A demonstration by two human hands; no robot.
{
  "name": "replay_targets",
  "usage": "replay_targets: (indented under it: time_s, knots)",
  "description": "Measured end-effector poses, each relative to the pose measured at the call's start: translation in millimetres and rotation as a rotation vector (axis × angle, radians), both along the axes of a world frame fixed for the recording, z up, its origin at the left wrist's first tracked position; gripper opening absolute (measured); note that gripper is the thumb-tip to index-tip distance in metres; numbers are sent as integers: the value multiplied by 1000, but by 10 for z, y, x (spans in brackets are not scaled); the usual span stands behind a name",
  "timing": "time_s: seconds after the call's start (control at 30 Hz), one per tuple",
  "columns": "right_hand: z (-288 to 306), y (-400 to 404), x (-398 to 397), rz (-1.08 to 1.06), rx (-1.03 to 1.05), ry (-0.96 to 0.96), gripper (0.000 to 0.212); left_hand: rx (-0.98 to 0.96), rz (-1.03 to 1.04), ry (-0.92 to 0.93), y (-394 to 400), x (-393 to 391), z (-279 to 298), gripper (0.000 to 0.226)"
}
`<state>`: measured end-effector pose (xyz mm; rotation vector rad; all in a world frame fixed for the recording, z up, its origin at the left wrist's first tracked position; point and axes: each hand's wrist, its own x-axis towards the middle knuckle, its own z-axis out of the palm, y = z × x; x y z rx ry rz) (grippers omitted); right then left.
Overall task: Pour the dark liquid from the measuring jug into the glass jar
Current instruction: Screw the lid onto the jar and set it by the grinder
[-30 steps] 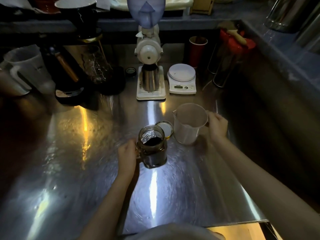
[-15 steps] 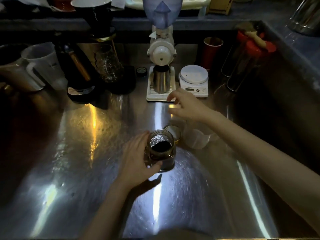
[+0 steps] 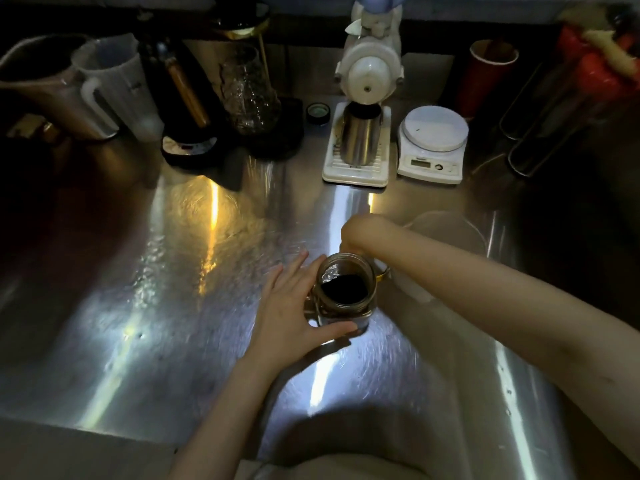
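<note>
Centre of frame, on the steel counter (image 3: 173, 306): glass jar (image 3: 346, 294), upright, holding dark liquid. Left hand (image 3: 294, 313) grasps its side. Right hand (image 3: 363, 233) curled behind the jar; its grip cannot be told. Measuring jug (image 3: 446, 233), centre-right, apparently empty. Risk: the crossing right forearm may knock the open jar and spill it.

1. Kitchen scale (image 3: 432, 143): a small display and a faint mark above it are being shown on the front panel; no digits or brand can be read.
2. White plastic pitcher (image 3: 117, 88): a faint dark marking is being shown on the wall, too blurred to be read.
3. Remaining items: no legible text, label, number or sign is being shown.
</note>
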<state>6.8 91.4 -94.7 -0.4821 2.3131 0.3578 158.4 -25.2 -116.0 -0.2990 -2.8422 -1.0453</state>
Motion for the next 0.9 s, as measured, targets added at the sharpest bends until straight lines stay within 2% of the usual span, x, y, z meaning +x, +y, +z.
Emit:
replay_targets:
  time_s: [0.13, 0.27, 0.37, 0.43, 0.5, 0.6, 0.73, 0.9]
  knots:
    - [184, -1, 7, 29, -65, 28, 36, -1, 4, 6, -6, -8, -36, 95]
    - [641, 84, 95, 1, -423, 227, 38, 8, -1, 0, -18, -1, -65, 96]
    - [859, 181, 154, -329, -798, 193, 52, 12, 2, 7, -18, 1, -68, 95]
    - [917, 267, 287, -522, -1062, 165, 52, 32, 9, -20, -16, -3, -55, 92]
    - [889, 348, 499, -610, -1292, 164, 46, 47, 11, -40, -14, -5, -46, 90]
    - [661, 424, 888, -662, -1502, 225, 41, 60, 19, -101, -19, 1, -58, 92]
    - [302, 480, 1305, -635, -1617, 279, 48, 95, -10, -105, -26, -16, -80, 88]
    - [129, 469, 1483, -567, -1499, 405, 52, 143, -9, -74, -8, -17, -33, 78]
